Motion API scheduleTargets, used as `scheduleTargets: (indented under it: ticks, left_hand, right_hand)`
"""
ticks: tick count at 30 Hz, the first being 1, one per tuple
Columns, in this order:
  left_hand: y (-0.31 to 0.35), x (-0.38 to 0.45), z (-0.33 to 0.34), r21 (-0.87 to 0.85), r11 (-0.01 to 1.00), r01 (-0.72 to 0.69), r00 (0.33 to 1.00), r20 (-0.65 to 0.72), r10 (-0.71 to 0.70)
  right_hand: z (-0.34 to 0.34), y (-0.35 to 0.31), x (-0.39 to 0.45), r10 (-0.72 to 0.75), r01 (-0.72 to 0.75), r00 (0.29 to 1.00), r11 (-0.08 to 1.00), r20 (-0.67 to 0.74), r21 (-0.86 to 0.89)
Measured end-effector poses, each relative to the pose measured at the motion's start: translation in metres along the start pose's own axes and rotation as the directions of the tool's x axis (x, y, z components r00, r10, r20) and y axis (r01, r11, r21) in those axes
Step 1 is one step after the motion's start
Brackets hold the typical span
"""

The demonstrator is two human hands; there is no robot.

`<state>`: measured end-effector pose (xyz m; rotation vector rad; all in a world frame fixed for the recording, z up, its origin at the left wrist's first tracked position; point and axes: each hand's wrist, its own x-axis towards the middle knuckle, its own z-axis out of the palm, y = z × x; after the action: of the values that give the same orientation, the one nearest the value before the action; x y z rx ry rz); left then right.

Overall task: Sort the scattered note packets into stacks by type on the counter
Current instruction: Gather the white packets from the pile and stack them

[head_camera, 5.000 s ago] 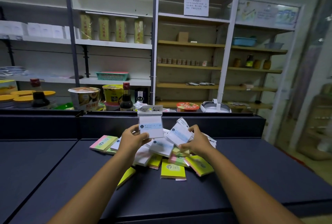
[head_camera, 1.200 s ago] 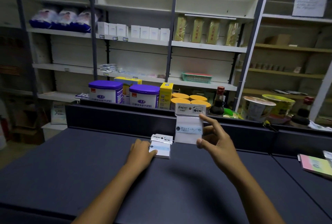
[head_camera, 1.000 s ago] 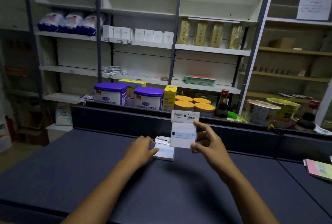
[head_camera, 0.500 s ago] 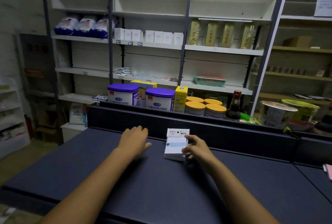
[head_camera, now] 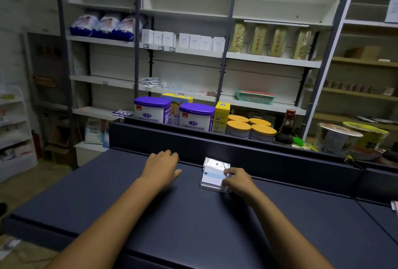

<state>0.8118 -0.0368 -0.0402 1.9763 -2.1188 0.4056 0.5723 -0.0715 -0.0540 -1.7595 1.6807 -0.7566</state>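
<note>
Your stack of note packets (head_camera: 213, 177) lies on the desk (head_camera: 193, 225), centre-right, near the far raised ledge (head_camera: 258, 150). Your right hand (head_camera: 237, 180) rests on the stack's right edge. Your left hand (head_camera: 161, 166) is flat on the desk, left of the stack, apart from it. Two tubs (head_camera: 172, 112) and lidded jars (head_camera: 251, 128) stand behind the ledge; shelves (head_camera: 183, 53) are farther back.

Both forearms are bare from elbow to wrist, no sleeve in view, and the left hand (head_camera: 162, 166) and right hand (head_camera: 236, 180) are ungloved.
</note>
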Motion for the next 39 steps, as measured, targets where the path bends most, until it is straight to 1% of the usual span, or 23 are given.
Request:
scheduleTargets:
  ticks: [2,4,7,10,14,20,23,28,32,35,39]
  left_hand:
    - [0.003,0.0,0.001,-0.032,0.999,-0.002,1.0,0.01,0.002]
    - [0.008,0.001,-0.001,-0.077,0.997,-0.008,1.0,0.017,0.009]
    - [0.023,0.003,-0.005,-0.144,0.989,-0.022,0.999,0.023,0.025]
    - [0.044,0.004,-0.012,-0.193,0.98,-0.047,0.998,0.039,0.056]
    - [0.083,0.004,-0.022,-0.231,0.968,-0.098,0.992,0.052,0.113]
    - [0.156,-0.006,-0.04,-0.253,0.951,-0.176,0.98,0.041,0.193]
    - [0.199,-0.018,-0.049,-0.27,0.937,-0.223,0.969,0.041,0.242]
    - [0.279,-0.052,-0.07,-0.277,0.912,-0.303,0.945,0.034,0.325]
    - [0.347,-0.084,-0.087,-0.288,0.883,-0.371,0.922,0.001,0.387]
    - [0.397,-0.107,-0.1,-0.304,0.854,-0.423,0.899,-0.023,0.437]
    - [0.457,-0.131,-0.115,-0.304,0.815,-0.493,0.861,-0.036,0.508]
  right_hand:
    - [-0.002,0.001,-0.001,-0.031,0.031,1.0,0.999,0.003,-0.013]
    - [-0.006,0.006,-0.002,-0.072,0.071,0.997,0.997,-0.025,-0.043]
    - [-0.022,0.016,-0.007,-0.148,0.134,0.986,0.977,-0.072,-0.167]
    - [-0.046,0.03,-0.017,-0.185,0.163,0.982,0.934,-0.04,-0.32]
    - [-0.085,0.048,-0.037,-0.201,0.16,0.979,0.846,-0.025,-0.509]
    - [-0.146,0.085,-0.081,-0.156,0.092,0.987,0.758,-0.042,-0.646]
    - [-0.177,0.109,-0.112,-0.134,0.046,0.988,0.745,-0.082,-0.665]
    - [-0.233,0.154,-0.181,-0.109,-0.017,0.982,0.767,-0.156,-0.641]
    - [-0.279,0.191,-0.241,-0.065,-0.088,0.975,0.767,-0.213,-0.636]
    - [-0.309,0.218,-0.284,-0.031,-0.13,0.971,0.768,-0.238,-0.627]
    - [-0.346,0.251,-0.333,0.009,-0.2,0.949,0.788,-0.315,-0.582]
